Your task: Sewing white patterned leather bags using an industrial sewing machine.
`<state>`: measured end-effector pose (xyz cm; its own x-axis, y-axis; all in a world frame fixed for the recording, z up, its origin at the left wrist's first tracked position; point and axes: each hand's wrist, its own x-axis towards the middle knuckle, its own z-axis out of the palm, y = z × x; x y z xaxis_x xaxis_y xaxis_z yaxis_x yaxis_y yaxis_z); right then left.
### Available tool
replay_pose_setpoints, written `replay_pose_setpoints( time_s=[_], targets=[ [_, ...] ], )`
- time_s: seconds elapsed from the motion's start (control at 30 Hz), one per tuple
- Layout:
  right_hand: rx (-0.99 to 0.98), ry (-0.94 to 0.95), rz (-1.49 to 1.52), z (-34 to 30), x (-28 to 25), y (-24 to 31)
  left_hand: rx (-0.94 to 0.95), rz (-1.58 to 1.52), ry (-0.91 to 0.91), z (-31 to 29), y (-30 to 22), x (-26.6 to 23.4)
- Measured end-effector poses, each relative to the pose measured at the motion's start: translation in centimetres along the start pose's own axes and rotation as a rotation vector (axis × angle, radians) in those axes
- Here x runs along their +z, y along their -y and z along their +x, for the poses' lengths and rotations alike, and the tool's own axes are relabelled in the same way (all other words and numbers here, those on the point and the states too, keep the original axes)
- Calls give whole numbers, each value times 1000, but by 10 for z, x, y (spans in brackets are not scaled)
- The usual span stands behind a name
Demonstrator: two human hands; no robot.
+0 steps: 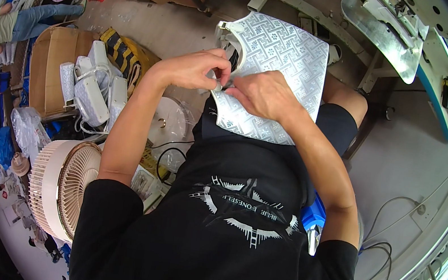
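A silver-white panel with a grey lattice-and-flower pattern lies across my lap. Its left edge curves inward in a notch. At the lower end of that notch, my left hand is closed in a pinch on a small pale piece too small to name. Close beside it, my right hand rests over the panel with curled fingers, its thumb and fingertips near the same edge. Whatever the right fingers grip is hidden under them. White parts show inside the notch beyond my left hand.
On my left stand a round beige fan, a cardboard box and a pile of white patterned parts with cords. A metal plate juts from a bench at the far right. A person is at the far left.
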<state>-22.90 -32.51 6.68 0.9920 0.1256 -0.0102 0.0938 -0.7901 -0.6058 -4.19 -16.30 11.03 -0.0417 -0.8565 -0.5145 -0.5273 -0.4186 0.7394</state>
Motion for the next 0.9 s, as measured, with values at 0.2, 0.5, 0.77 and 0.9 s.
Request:
replay_pose_setpoints(
  time_s=[0.2,0.5,0.77,0.9],
  targets=[
    [58,-80,88,-19,12,-22,-62,48,-176,-7,-7,26],
    [404,-270,489,-40,27,-44,-378,396,-673,-1,-7,78],
    [288,-289,592,-50,14,-43,-138,-308,-616,-17,16,93],
    [146,-153,352,-40,-25,-2,-88,-173,-671,-20,-14,87]
  ],
)
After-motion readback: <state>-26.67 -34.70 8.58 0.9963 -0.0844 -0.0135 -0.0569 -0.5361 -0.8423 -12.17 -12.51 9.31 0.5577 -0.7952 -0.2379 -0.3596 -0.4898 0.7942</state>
